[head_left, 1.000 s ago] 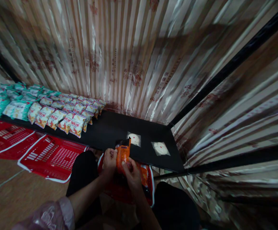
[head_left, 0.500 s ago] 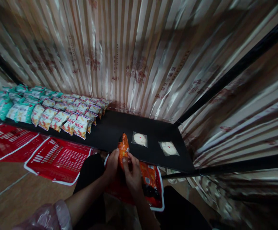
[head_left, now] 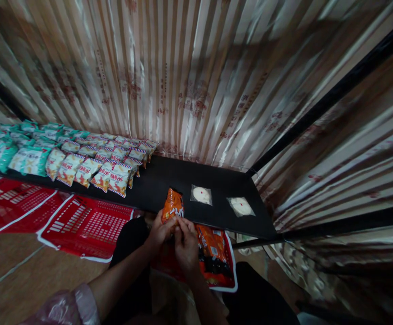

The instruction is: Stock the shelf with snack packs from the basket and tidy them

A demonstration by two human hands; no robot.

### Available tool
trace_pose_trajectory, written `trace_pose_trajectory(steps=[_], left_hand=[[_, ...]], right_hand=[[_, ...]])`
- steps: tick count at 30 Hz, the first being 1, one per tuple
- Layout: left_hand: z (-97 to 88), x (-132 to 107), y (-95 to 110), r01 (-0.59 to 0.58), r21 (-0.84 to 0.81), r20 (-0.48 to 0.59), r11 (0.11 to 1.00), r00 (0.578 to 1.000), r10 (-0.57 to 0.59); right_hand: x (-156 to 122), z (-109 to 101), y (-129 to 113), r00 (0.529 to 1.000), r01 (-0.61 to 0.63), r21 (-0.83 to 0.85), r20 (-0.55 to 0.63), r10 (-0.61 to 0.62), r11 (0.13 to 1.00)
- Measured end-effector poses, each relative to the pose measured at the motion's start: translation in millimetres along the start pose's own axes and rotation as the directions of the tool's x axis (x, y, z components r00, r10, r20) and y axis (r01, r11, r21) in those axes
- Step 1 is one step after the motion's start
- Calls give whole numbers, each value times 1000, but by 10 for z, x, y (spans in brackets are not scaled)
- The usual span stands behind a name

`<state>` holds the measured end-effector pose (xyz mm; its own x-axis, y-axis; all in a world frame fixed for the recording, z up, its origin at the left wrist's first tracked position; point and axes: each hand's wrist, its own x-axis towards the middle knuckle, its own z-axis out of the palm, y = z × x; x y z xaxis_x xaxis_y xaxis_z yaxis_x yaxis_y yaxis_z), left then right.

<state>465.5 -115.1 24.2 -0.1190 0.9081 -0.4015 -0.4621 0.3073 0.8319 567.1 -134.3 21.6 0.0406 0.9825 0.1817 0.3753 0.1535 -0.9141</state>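
Over the front edge of a long black flat shelf [head_left: 162,180], seen from the head view, 2 bare hands are working on a glossy orange-and-black plastic packet [head_left: 172,205]. The left hand [head_left: 159,232] is wrapping its near side, the grip closed around the lower part. The right hand [head_left: 187,243] is pinching the lower end, thumb and fingers almost together on the plastic; the fingertips are partly hiding each other. The packet is slanting upward, its top showing against the shelf; whether it is touching the surface, I cannot tell.

Just right of it, 2 white round flat pieces in clear square wrappers [head_left: 201,195] are lying apart on the shelf. Below the hands, a red plastic basket with a white rim [head_left: 236,280] is holding more orange-and-black packets [head_left: 213,246]. Over to the left, cream-and-orange bags with striped edges [head_left: 119,176] are standing in rows, teal-and-white bags [head_left: 30,160] are sitting beyond them, and 2 red perforated plastic baskets [head_left: 91,225] are resting below. Behind everything, a striped beige curtain [head_left: 169,81] is hanging.
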Motion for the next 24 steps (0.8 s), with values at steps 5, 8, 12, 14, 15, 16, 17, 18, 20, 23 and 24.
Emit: trace_pose_trajectory(steps=[5, 8, 12, 14, 15, 16, 17, 18, 20, 23, 24], left_hand=[[-126, 32, 67, 46, -149, 9, 988, 999, -45], [-169, 63, 90, 87, -194, 59, 977, 995, -77], [-195, 105, 109, 120, -254, 98, 960, 990, -98], [-198, 127, 111, 118, -266, 100, 957, 990, -95], [-200, 141, 109, 118, -268, 102, 956, 990, -94], [-202, 159, 105, 119, -272, 105, 955, 990, -94], [-206, 181, 100, 124, -276, 110, 953, 989, -97], [-211, 206, 94, 130, -278, 113, 952, 988, -102], [-223, 256, 90, 139, -263, 110, 955, 987, -113], [-234, 300, 111, 135, -202, 106, 970, 988, -116], [-232, 303, 122, 128, -186, 102, 974, 989, -111]], right_hand=[[97, 4, 16, 995, -71, 60, -65, 75, 996], [189, 0, 48, 969, -228, 175, -60, 241, 958], [276, 7, 2, 907, -420, 381, 156, 391, 824], [293, 1, -53, 880, -475, 432, 261, 398, 767], [297, -7, -78, 867, -496, 445, 300, 397, 746], [299, -17, -97, 855, -514, 452, 337, 394, 729], [302, -30, -108, 843, -531, 457, 371, 390, 714], [305, -46, -111, 832, -545, 462, 400, 384, 700], [317, -78, -94, 812, -569, 462, 446, 376, 680], [352, -115, -55, 794, -593, 463, 473, 383, 659], [368, -119, -45, 797, -592, 469, 462, 390, 655]])
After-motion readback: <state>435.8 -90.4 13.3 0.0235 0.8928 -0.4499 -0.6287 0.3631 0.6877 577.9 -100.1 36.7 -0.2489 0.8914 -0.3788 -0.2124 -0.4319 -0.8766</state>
